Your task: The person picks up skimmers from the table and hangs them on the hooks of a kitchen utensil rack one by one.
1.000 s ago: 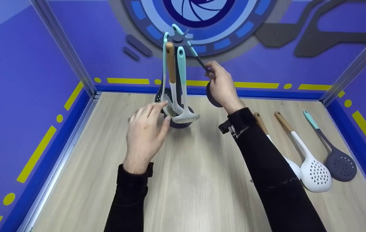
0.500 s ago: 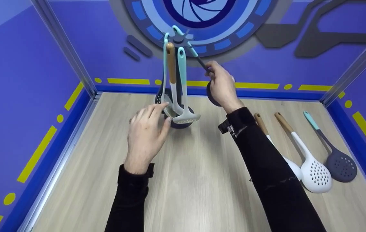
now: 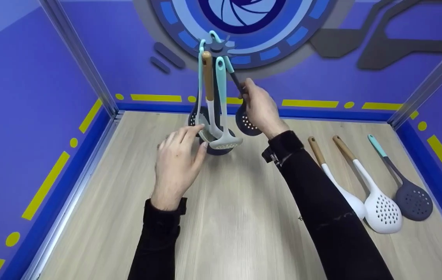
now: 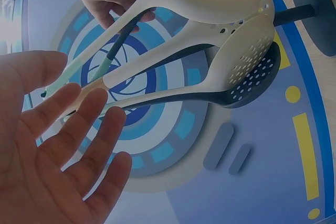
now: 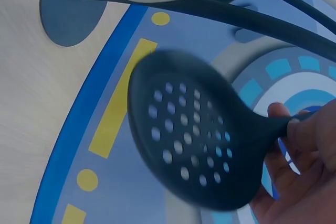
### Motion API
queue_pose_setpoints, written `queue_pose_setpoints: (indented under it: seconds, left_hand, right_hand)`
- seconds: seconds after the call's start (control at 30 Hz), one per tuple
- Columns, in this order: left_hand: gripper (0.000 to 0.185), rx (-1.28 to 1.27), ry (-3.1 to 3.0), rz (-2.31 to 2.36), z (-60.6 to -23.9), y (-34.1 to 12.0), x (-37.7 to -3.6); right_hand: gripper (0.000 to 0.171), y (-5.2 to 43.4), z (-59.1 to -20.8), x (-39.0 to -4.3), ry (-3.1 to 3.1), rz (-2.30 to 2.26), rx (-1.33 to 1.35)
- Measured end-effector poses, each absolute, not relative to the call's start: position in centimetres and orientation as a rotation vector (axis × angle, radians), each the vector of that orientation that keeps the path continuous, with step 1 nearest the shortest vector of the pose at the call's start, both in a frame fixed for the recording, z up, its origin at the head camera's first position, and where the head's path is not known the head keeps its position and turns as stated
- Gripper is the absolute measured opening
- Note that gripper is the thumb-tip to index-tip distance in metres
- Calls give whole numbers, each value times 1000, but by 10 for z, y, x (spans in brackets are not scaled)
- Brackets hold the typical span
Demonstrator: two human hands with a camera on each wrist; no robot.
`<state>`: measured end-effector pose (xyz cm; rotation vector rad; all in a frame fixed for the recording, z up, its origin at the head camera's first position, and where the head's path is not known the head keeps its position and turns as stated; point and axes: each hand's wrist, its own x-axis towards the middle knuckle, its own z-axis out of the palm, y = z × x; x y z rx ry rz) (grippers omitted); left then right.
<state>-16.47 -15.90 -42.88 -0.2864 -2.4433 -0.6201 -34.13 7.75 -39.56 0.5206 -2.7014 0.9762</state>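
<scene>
My right hand (image 3: 260, 109) pinches the dark grey shaft of a skimmer (image 5: 247, 124) just above its round perforated head. The skimmer's teal handle end (image 3: 228, 64) is up at the hub (image 3: 216, 47) of a dark utensil stand. From that stand hang a wooden-handled white utensil (image 3: 207, 76), a teal-handled skimmer (image 3: 221, 83) with a pale perforated head, another teal-handled one (image 3: 200, 70), and a dark perforated skimmer (image 4: 254, 80) behind. My left hand (image 3: 176, 159) is beside their lower ends, fingers spread and nearly straight in the left wrist view, holding nothing.
On the right of the wooden table (image 3: 236, 217) lie a wooden-handled white utensil (image 3: 355, 202), a white skimmer (image 3: 372, 186) and a dark skimmer (image 3: 402, 202) with a teal handle. The stand's round base (image 4: 315, 19) is near the blue back wall (image 3: 306, 85). Side walls enclose the table.
My right hand has moved left and slightly down with the skimmer, bringing its head closer to the stand, and the handle is steeper. The left hand has stayed almost still.
</scene>
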Motion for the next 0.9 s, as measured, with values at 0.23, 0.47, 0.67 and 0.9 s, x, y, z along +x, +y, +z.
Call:
queue_pose_setpoints:
  seconds: [0.23, 0.47, 0.67, 0.9]
  left_hand:
    - [45, -285, -2443, -621, -429, -159, -164]
    - [45, -292, -2441, -627, -429, -159, -165]
    - [45, -292, -2447, -629, -430, -159, -165]
    - [44, -295, -2437, -622, -431, -159, -166]
  right_hand:
    - [26, 74, -400, -342, -2672, 1028, 570]
    - [27, 73, -402, -346, -2691, 1007, 503]
    - [26, 73, -402, -348, -2694, 949, 501]
    - [33, 68, -405, -346, -2682, 992, 593]
